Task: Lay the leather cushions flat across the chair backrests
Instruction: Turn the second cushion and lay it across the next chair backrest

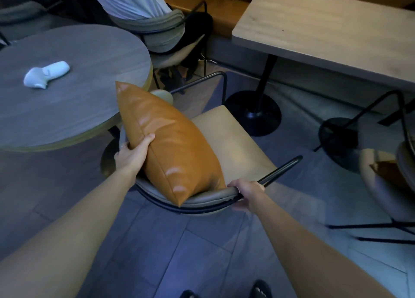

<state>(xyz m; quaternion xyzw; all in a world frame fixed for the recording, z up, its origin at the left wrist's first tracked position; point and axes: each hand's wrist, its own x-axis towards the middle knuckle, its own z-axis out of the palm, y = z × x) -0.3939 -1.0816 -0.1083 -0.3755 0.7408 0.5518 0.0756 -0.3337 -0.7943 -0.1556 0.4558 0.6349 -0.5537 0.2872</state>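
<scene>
Round grey table (pixel 67 109) sits just left of the chair (pixel 235 145), a white handheld device (pixel 46 74) lying on it; rectangular table (pixel 325 28) to the upper right, its black pedestal base (pixel 253 116) near the seat. Second chair (pixel 381 169) at right. We see the tan leather cushion (pixel 170 145) standing on edge, tilted, its long axis running from the upper left down toward the backrest (pixel 213 195), lower corner resting on it. Our left hand (pixel 132 154) clasps the cushion's left edge, thumb on its face. Our right hand (pixel 249 191) wraps closed around the backrest rail.
</scene>
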